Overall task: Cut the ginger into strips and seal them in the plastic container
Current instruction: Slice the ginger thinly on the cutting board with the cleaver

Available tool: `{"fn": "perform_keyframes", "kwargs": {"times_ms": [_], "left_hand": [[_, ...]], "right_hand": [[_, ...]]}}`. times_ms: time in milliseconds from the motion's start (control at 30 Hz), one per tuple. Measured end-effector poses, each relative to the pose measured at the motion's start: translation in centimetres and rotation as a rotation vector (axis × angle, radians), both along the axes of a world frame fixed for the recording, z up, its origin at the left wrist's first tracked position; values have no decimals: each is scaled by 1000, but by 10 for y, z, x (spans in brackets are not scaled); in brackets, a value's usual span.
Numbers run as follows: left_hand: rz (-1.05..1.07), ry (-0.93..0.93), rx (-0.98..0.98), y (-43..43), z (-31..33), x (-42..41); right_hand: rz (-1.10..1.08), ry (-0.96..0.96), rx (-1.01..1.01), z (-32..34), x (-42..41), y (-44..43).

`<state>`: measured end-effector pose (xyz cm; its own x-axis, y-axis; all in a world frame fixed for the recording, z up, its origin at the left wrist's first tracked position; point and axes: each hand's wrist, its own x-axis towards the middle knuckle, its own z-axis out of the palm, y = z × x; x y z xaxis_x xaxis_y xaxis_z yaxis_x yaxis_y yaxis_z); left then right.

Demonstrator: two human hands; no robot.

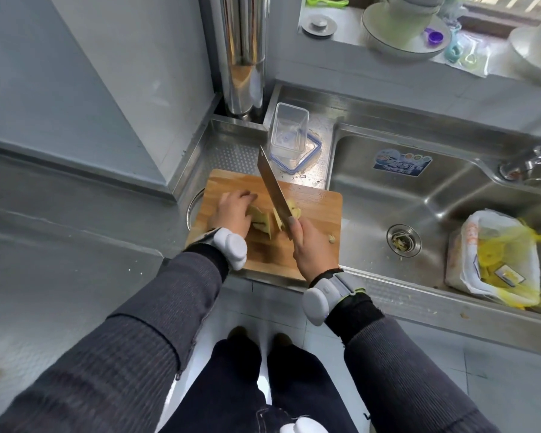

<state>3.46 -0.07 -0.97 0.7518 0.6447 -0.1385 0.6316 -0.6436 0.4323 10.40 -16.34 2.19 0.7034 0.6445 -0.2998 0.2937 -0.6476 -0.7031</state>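
Yellow ginger lies on a wooden cutting board, partly cut into slices. My left hand presses down on its left end. My right hand grips the handle of a cleaver, whose blade stands edge-down in the ginger, pointing away from me. More cut pieces lie right of the blade, and a small bit sits near the board's right edge. Behind the board, a clear plastic container stands open on its blue-rimmed lid.
A steel sink lies right of the board, with a drain strainer and a plastic bag of yellow scraps. A faucet is at the far right. A metal pipe rises behind; dishes sit on the sill.
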Motion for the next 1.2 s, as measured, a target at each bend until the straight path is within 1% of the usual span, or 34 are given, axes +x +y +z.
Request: {"fn": "perform_keyframes", "kwargs": {"times_ms": [33, 100, 233, 367, 433, 533, 600, 733, 900, 1200], "left_hand": [[-71, 40, 43, 0, -1, 1], [-144, 118, 121, 1, 0, 0], [-182, 155, 221, 1, 10, -5], [-172, 153, 209, 1, 12, -11], [-147, 105, 178, 0, 11, -13], [-24, -3, 107, -3, 13, -15], [18, -47, 131, -7, 15, -14], [7, -19, 154, -18, 11, -10], [-79, 9, 49, -30, -2, -14], [-50, 10, 31, -34, -3, -20]], "right_hand": [[-3, 2, 8, -1, -1, -1], [-15, -1, 6, -3, -1, -5], [-83, -20, 7, -2, 3, -14], [-149, -22, 39, -2, 7, -20], [-156, -15, 41, 0, 5, -20], [-118, -3, 11, 1, 2, -19], [-98, 15, -19, 3, 0, -18], [-44, 8, -67, 1, -7, -17], [-12, 2, -79, -1, -12, -21], [14, 3, -89, 2, -19, -18]]}}
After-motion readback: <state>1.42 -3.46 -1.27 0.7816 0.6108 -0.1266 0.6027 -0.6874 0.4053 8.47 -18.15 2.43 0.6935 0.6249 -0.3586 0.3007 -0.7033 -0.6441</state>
